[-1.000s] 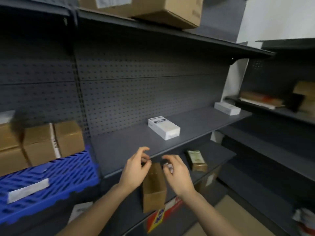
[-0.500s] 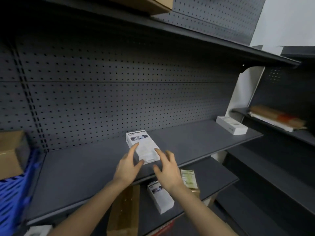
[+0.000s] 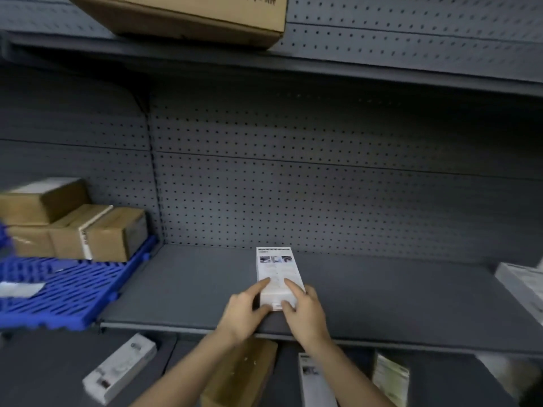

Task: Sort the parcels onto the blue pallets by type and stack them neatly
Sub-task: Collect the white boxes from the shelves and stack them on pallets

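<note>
Noted: a second ago my left hand [image 3: 242,314] and right hand [image 3: 305,315] were at the brown box [image 3: 241,374] on the lower shelf. Both have since let go of it and risen to the white box [image 3: 277,271] on the middle shelf [image 3: 191,289]. They now pinch its near end, forefingers laid on top.
</note>
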Motion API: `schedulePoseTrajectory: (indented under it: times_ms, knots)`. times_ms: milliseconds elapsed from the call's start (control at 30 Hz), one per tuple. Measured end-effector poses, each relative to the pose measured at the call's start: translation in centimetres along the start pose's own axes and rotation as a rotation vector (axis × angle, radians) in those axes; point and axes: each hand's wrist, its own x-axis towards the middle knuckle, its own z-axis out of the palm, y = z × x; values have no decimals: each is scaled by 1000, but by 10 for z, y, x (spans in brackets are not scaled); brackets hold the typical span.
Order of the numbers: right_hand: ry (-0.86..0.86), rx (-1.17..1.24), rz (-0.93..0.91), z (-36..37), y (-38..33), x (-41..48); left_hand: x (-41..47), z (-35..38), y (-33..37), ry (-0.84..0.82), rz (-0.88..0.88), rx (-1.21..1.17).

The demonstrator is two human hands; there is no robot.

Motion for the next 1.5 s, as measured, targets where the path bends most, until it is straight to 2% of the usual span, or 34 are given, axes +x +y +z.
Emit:
schedulePoseTrajectory:
  times_ms: [133, 267, 467, 733, 933, 1100, 1500]
  knots:
    - [-3, 101, -144, -3, -12, -7, -29, -10, 9, 153, -21, 19]
    - [-29, 212, -323, 10, -56, -24, -70, -46, 12, 352, -77, 41]
    - [-150, 400, -509, 62, -160, -67, -148, -142, -9, 593, -178, 111]
    - [-349, 541, -678, 166, -311, -151, -277, -270, -81, 802, -363, 227]
    - [-459, 645, -779, 255, -430, -218, -367, -373, -143, 908, -440, 354]
    - [-519, 644, -807, 310, -514, -251, -411, -452, -192, 934, -469, 393]
    - [-551, 557, -841, 463, -659, -233, -422, -579, -345, 1019, -501, 168]
